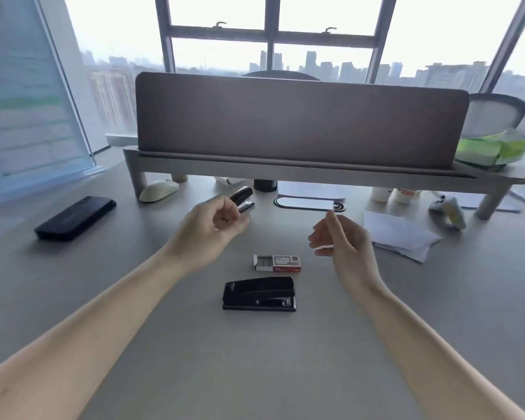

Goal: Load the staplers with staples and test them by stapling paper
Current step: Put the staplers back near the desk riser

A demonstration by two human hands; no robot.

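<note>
My left hand [214, 225] holds a small dark stapler [243, 198] above the desk, its top swung up and the metal staple channel showing. My right hand [341, 237] hovers to the right of it, fingers apart and slightly curled, with nothing that I can make out in it. Below the hands, a red and white staple box [278, 263] lies on the desk with its tray slid partly out. A larger black stapler [259, 294] rests shut just in front of the box. White paper sheets [399, 234] lie to the right.
A black phone [75, 219] lies at the left. A raised shelf with a grey divider panel [300, 122] spans the back; a white mouse [159, 190], cups and a game controller [449, 209] sit under it. A cable grommet [309, 204] is set in the desk.
</note>
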